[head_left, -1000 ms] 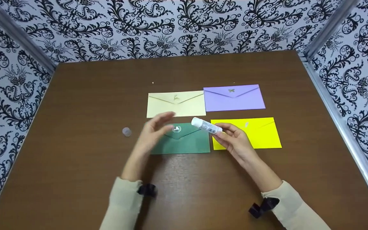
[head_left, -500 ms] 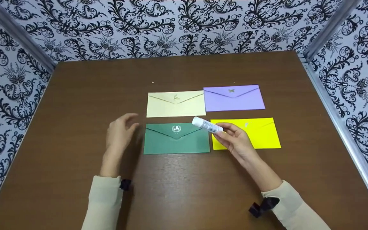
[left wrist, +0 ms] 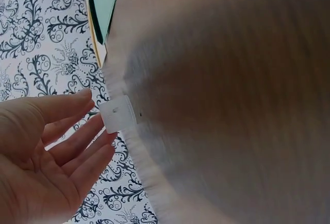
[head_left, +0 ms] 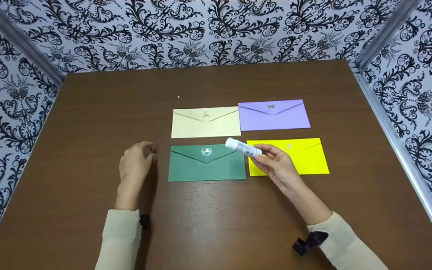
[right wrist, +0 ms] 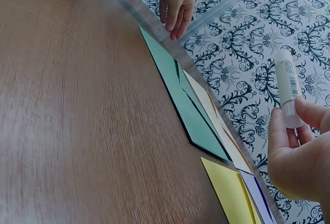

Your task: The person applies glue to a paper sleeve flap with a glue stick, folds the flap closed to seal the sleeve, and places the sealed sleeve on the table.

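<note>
My right hand (head_left: 261,154) grips an uncapped white glue stick (head_left: 243,147) by its lower end, tip pointing up and left, over the gap between the green envelope (head_left: 206,165) and the yellow envelope (head_left: 298,157). The right wrist view shows the stick (right wrist: 286,82) upright in those fingers (right wrist: 281,131). My left hand (head_left: 145,150) is down on the table left of the green envelope. In the left wrist view its straight fingertips (left wrist: 100,131) touch a small translucent cap (left wrist: 118,113) without closing round it. The head view hides the cap under that hand.
A cream envelope (head_left: 206,123) and a purple envelope (head_left: 273,115) lie side by side behind the green and yellow ones. All rest on a brown wooden table (head_left: 216,217) walled by black-and-white patterned panels (head_left: 216,30) at the back and both sides.
My left hand has swung left off the green envelope and come down onto the spot where the cap lay. The right hand and glue stick have stayed put.
</note>
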